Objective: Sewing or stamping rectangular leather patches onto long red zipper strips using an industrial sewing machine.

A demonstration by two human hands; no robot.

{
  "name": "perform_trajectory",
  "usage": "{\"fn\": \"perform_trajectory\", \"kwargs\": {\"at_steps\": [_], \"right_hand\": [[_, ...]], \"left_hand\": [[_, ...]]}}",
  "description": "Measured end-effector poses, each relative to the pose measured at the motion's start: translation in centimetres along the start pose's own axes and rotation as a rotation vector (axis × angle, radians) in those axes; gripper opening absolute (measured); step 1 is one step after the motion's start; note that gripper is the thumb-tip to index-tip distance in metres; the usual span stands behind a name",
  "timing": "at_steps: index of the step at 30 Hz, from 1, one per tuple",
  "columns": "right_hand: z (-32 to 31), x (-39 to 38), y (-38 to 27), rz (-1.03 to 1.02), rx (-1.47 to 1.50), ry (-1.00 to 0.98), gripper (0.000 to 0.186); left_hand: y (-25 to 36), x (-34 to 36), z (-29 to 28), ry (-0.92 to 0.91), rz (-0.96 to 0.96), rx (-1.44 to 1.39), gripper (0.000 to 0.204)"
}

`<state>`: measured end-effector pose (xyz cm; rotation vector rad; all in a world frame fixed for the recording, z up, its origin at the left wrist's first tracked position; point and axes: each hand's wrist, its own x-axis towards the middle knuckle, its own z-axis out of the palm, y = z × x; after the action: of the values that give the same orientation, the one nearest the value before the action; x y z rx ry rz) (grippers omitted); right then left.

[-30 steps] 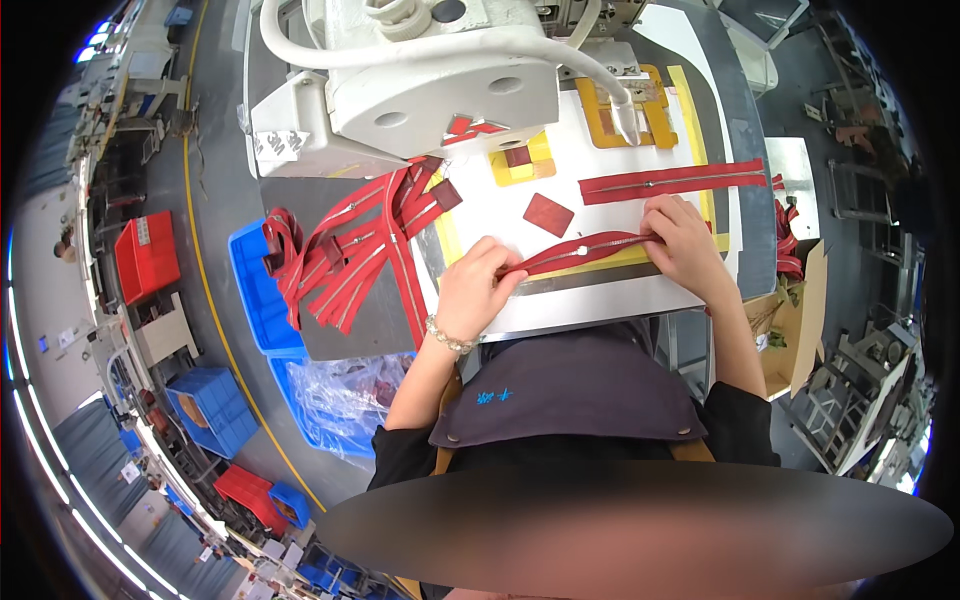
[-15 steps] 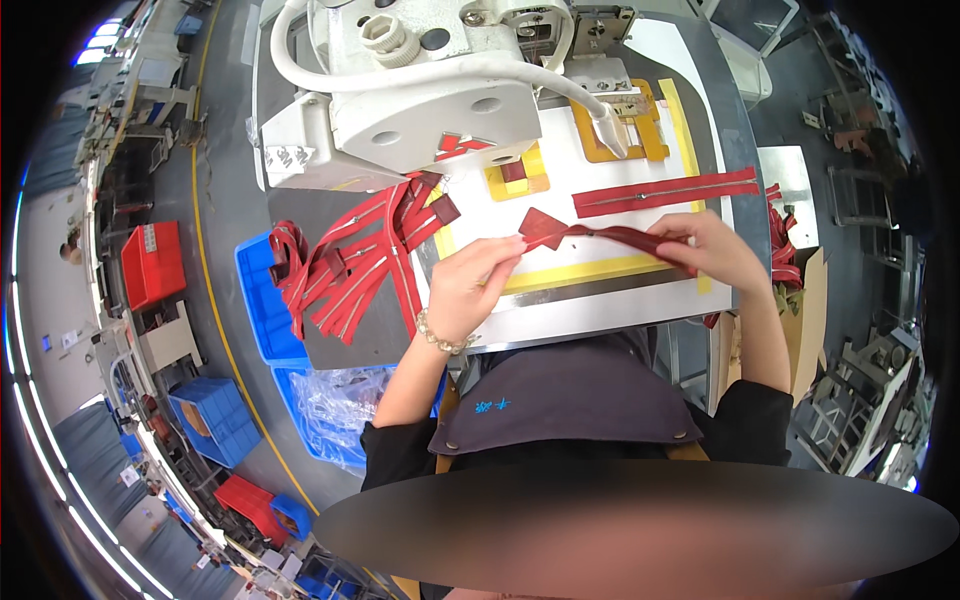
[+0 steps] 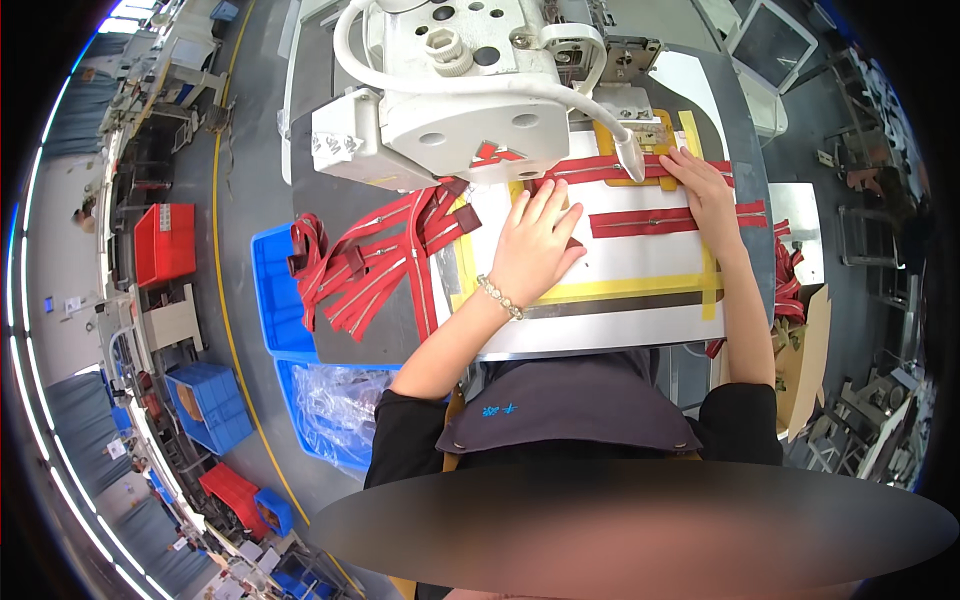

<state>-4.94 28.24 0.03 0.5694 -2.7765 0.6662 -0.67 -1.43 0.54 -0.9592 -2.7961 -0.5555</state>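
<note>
A red zipper strip lies crosswise under the front of the white sewing machine head. Over its left end my left hand rests with the fingers stretched and spread, the fingertips at a dark red end piece mostly hidden by the hand. My right hand lies on the strip's right end, fingers extended and pressing it down flat. Nearer to me, a second red zipper is stretched on the white plate, passing under my right hand. Part of a yellow clamp frame shows behind the first strip.
Several red zippers are heaped on the table to the left. Yellow tape borders the white plate. Blue bins, one with clear plastic bags, stand below left. More red zippers hang at the right by a cardboard box.
Both hands have moved away from me, carrying the zipper from above the plate's front to beneath the machine head. They have gone from pinching it to lying flat on it.
</note>
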Motion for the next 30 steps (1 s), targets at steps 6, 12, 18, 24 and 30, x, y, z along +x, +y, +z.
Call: {"fn": "perform_trajectory", "kwargs": {"at_steps": [6, 12, 18, 24, 30], "right_hand": [[0.1, 0.3, -0.1, 0.071, 0.133, 0.031, 0.044], [0.5, 0.2, -0.4, 0.052, 0.157, -0.001, 0.045], [0.2, 0.4, -0.6, 0.008, 0.116, -0.002, 0.043], [0.3, 0.3, -0.4, 0.001, 0.115, 0.031, 0.040], [0.4, 0.1, -0.8, 0.001, 0.119, 0.034, 0.037]], "left_hand": [[0.6, -0.3, 1.0, 0.027, -0.026, -0.012, 0.062], [1.6, -0.3, 1.1, 0.009, -0.076, 0.058, 0.072], [1.4, -0.4, 1.2, -0.006, -0.083, 0.072, 0.076], [1.5, -0.6, 1.0, -0.021, -0.068, 0.065, 0.072], [2.4, -0.7, -0.1, -0.059, -0.023, 0.026, 0.066]]}}
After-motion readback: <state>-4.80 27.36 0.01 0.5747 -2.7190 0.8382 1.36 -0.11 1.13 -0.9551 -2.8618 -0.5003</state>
